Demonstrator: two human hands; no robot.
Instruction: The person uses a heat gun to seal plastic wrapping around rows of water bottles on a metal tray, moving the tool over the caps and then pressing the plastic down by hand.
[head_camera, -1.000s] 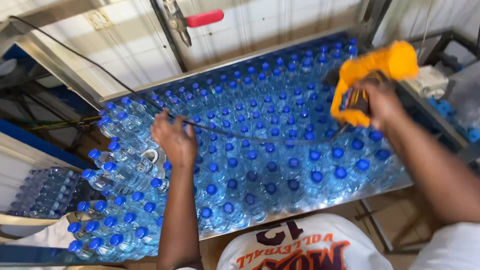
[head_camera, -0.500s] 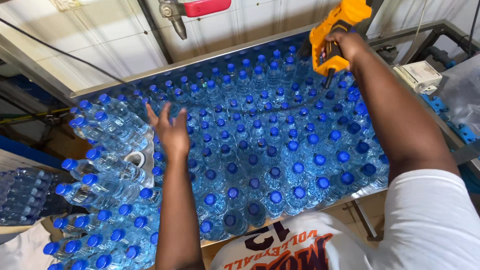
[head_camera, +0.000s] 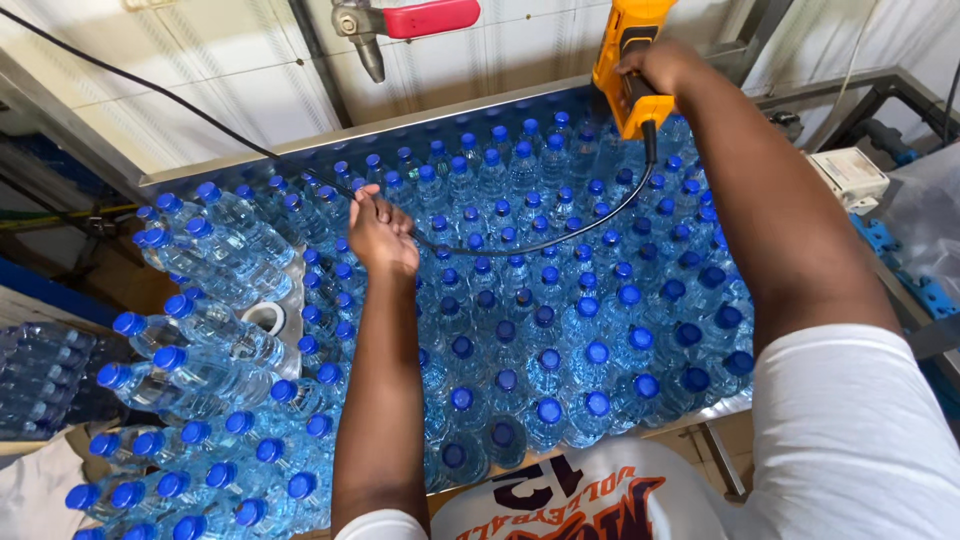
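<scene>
One yellow heat gun in right hand, upright, nozzle away, left hand on cord

Bottling plant, massed blue-capped water bottles, steel table

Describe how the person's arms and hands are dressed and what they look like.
Both arms are bare from short white sleeves down. The left hand and right hand wear no gloves, and no rings, watch or bands show. The white shirt has an orange and dark print on the chest.

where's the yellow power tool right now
In the head view it's top right, gripped by the right hand: the yellow tool hangs over the far edge of the blue-capped bottles.
</scene>
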